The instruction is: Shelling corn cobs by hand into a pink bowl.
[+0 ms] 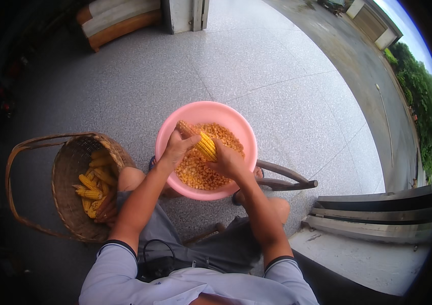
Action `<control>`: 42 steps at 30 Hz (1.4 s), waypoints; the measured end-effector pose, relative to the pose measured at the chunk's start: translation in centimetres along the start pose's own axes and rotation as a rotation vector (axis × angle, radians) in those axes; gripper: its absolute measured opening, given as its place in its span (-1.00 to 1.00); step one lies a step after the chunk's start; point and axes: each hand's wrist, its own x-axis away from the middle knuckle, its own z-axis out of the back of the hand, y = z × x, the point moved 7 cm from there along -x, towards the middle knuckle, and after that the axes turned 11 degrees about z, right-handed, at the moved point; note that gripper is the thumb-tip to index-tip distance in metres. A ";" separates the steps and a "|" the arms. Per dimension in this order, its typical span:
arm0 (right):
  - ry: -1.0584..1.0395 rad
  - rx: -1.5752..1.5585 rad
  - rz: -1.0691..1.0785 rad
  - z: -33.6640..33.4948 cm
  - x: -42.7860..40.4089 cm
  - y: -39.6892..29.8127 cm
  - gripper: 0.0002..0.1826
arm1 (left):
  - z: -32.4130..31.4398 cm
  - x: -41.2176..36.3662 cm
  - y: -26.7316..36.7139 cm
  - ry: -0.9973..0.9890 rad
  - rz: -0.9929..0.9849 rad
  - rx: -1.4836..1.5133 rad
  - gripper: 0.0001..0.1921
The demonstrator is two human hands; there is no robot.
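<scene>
Over a pink plastic basin (252,152), my two hands hold one thing between them: a bare corn cob (186,129) lying against an ear of yellow corn (206,148). My left hand (179,148) grips the upper left part, where the reddish, bare cob shows. At the lower right end, my right hand (226,158) is closed around the ear with its yellow kernels. Loose corn kernels (200,175) cover the basin's bottom. A woven basket (63,190) with a tall handle stands at the left, holding several yellow ears (94,183) and some reddish bare cobs (105,209).
The basin sits in front of my knees on a speckled floor (143,84). A wooden frame with curved bars (286,169) juts out to the basin's right. A wooden piece of furniture (124,32) stands at the upper left, and metal door rails (376,217) lie at the lower right.
</scene>
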 end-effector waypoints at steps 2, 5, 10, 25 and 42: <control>0.026 0.005 0.020 0.0 0.0 0.0 -0.32 | -0.2 0.0 0.2 -0.004 -0.038 -0.026 -0.48; 0.036 0.006 0.037 -0.2 0.0 0.2 -0.34 | 0.0 0.0 0.2 0.011 -0.051 -0.053 -0.47; 0.022 0.008 0.033 -0.2 -0.1 0.1 -0.36 | 0.4 -0.2 -0.2 -0.002 0.000 -0.043 -0.48; 0.001 -0.009 0.004 -0.3 -0.1 0.1 -0.35 | 0.7 -0.4 -0.6 0.026 0.004 -0.042 -0.58; -0.014 0.004 0.002 -0.3 -0.1 0.1 -0.36 | 0.4 -0.1 -0.3 -0.006 0.023 -0.079 -0.50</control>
